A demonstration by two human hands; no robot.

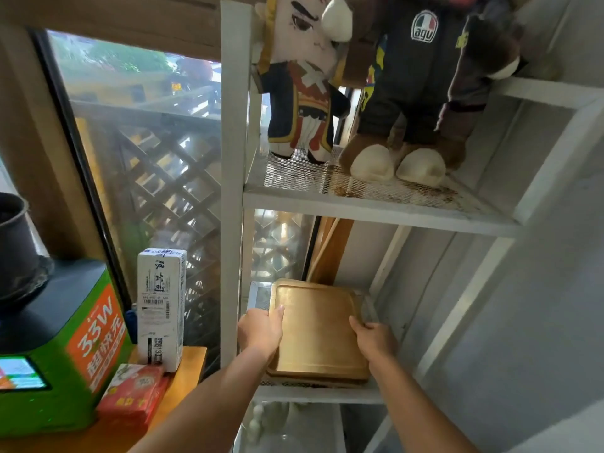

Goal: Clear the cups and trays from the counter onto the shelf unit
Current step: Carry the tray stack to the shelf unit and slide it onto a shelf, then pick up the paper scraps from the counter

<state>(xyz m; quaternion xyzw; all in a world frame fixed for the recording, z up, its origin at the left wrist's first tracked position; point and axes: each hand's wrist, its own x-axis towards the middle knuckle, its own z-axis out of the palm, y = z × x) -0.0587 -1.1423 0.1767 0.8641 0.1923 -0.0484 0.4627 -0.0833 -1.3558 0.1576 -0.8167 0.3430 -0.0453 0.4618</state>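
A wooden tray [315,328] lies flat on the middle mesh shelf of the white shelf unit [232,191], on top of at least one other tray whose edge shows beneath it. My left hand [260,331] grips the tray's left rim, thumb on top. My right hand [376,340] holds its right rim. More wooden boards [330,253] lean upright at the back of the same shelf. No cups are clearly visible.
Two plush toys [307,83] stand on the shelf above. To the left, a wooden counter [189,364] carries a white box [161,308], a red packet [137,393] and a green charging station [65,348]. A window [147,165] is behind. Pale objects sit on the shelf below.
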